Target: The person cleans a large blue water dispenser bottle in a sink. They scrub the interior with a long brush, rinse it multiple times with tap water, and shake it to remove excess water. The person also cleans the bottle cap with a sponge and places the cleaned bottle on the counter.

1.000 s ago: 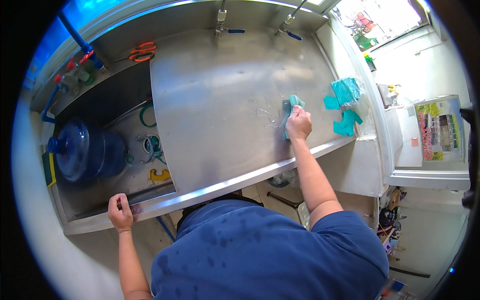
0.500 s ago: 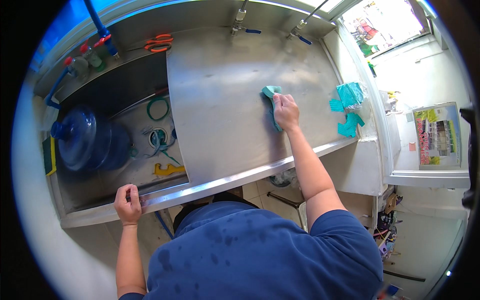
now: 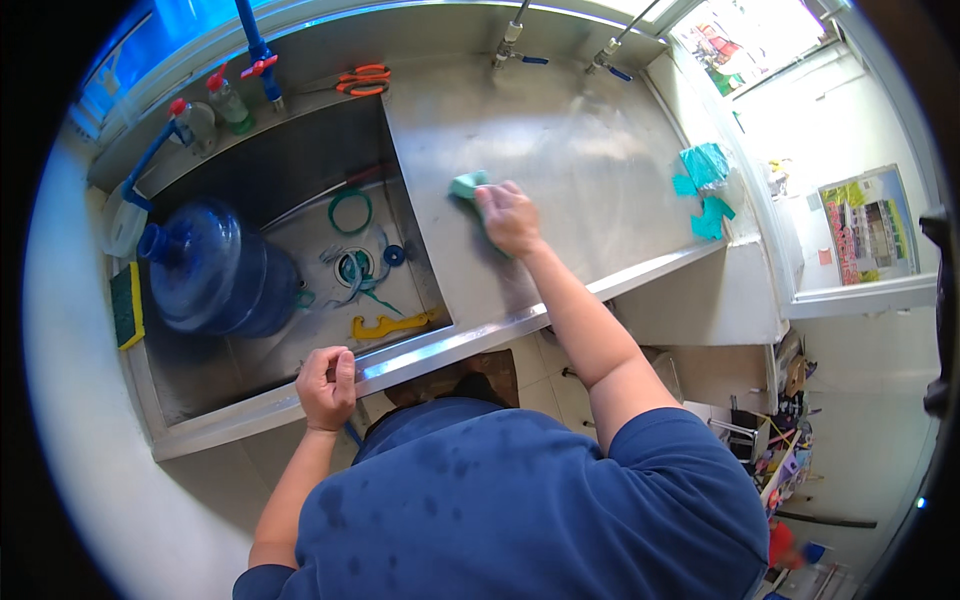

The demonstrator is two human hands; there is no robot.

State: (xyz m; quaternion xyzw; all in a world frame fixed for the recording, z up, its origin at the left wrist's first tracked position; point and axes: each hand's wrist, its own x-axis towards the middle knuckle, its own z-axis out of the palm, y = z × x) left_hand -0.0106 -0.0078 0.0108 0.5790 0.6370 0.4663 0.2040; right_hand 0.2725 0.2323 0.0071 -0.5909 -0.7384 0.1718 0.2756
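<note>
Cloth [image 3: 466,184] lies mostly under right hand [image 3: 510,218] fingers [image 3: 492,194], apparently pressed flat.

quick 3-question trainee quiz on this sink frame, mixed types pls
1. True or false: the right hand presses a teal cloth on the steel counter.
2. What does the left hand grip?
A. the blue water jug
B. the sink's front rim
C. the orange scissors
3. Fill in: the yellow tool lies inside the ___.

Key: 1 true; 2 B; 3 sink basin.
</note>
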